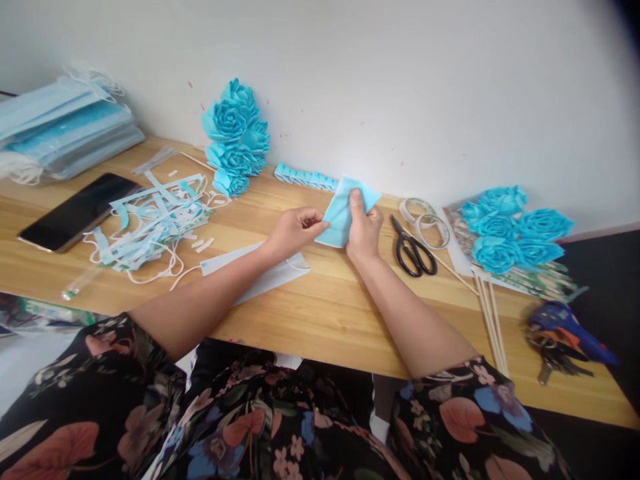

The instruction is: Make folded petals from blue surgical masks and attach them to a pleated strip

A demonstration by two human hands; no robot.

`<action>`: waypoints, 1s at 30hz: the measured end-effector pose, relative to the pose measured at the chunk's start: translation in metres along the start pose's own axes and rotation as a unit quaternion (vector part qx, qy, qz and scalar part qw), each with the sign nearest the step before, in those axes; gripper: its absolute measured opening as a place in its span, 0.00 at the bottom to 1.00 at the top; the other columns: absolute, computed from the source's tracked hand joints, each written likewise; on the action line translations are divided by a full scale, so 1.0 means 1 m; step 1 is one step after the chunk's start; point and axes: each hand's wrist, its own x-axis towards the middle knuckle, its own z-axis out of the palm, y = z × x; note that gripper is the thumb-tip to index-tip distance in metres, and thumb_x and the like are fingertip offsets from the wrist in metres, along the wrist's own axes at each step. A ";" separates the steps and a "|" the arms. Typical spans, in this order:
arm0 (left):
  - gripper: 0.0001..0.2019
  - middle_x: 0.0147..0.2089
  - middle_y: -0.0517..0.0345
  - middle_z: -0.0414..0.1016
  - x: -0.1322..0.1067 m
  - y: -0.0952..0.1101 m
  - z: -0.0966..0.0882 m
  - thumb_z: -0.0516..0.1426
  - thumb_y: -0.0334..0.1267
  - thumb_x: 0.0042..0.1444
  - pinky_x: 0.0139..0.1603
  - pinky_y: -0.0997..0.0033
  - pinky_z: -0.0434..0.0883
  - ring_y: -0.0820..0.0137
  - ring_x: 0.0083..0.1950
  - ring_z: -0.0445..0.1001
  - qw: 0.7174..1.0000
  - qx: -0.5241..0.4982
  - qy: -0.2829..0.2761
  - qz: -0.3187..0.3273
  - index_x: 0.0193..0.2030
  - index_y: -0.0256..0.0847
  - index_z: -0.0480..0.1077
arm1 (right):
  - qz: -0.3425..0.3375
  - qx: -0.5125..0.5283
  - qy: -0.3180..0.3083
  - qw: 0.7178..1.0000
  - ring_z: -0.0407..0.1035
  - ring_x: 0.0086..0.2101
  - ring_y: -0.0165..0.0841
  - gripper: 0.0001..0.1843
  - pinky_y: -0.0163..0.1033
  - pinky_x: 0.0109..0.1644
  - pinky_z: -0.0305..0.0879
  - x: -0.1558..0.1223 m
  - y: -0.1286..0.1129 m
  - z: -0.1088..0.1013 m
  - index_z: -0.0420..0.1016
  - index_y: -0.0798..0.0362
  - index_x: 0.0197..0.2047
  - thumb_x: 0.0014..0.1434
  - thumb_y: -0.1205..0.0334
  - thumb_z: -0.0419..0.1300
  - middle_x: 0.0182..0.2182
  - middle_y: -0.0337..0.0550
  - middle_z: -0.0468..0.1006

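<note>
A folded piece of light-blue mask fabric (pixel 339 217) is held up above the wooden table. My right hand (pixel 366 230) grips it from the right, thumb pressed flat on its face and fingers behind. At its left edge my left hand (pixel 295 230) pinches the fabric between thumb and fingertips. Under my left forearm lies a flat face mask (pixel 260 283), partly covered by the arm. Just behind the held piece, a pleated blue strip (pixel 305 177) rests near the wall. Black-handled scissors (pixel 414 250) lie to the right of my right hand.
Mask scraps and ear loops (pixel 155 220) pile up at left, beside a phone (pixel 80 210) and stacked masks (pixel 65 127). Blue fabric roses (pixel 237 137) stand at the wall; more roses (pixel 517 227) lie right. Tape rolls (pixel 433 231), wooden sticks (pixel 493 327) and keys (pixel 557 357) are also right.
</note>
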 end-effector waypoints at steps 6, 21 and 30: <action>0.10 0.27 0.60 0.71 0.002 0.001 -0.001 0.59 0.42 0.51 0.31 0.74 0.62 0.74 0.29 0.65 1.000 0.005 0.025 -0.002 0.28 0.36 0.71 | 0.083 0.099 0.020 0.991 0.69 0.27 0.31 0.26 0.35 0.29 0.68 0.008 0.008 0.002 0.70 0.51 0.28 0.51 0.34 0.63 0.22 0.36 0.71; 0.09 0.25 0.62 0.67 0.002 0.001 -0.004 0.57 0.40 0.54 0.30 0.75 0.60 0.76 0.27 0.61 0.998 0.044 0.034 -0.022 0.28 0.38 0.68 | 0.103 0.177 0.061 0.977 0.73 0.31 0.31 0.24 0.36 0.37 0.71 0.024 0.017 -0.006 0.74 0.53 0.33 0.46 0.40 0.69 0.27 0.36 0.76; 0.15 0.31 0.58 0.72 0.003 -0.001 -0.005 0.58 0.49 0.59 0.33 0.73 0.65 0.72 0.32 0.69 0.998 -0.019 0.058 0.013 0.39 0.37 0.72 | -0.004 -0.013 -0.114 0.993 0.60 0.24 0.27 0.24 0.34 0.29 0.59 -0.002 0.002 -0.002 0.66 0.52 0.22 0.52 0.41 0.65 0.21 0.34 0.64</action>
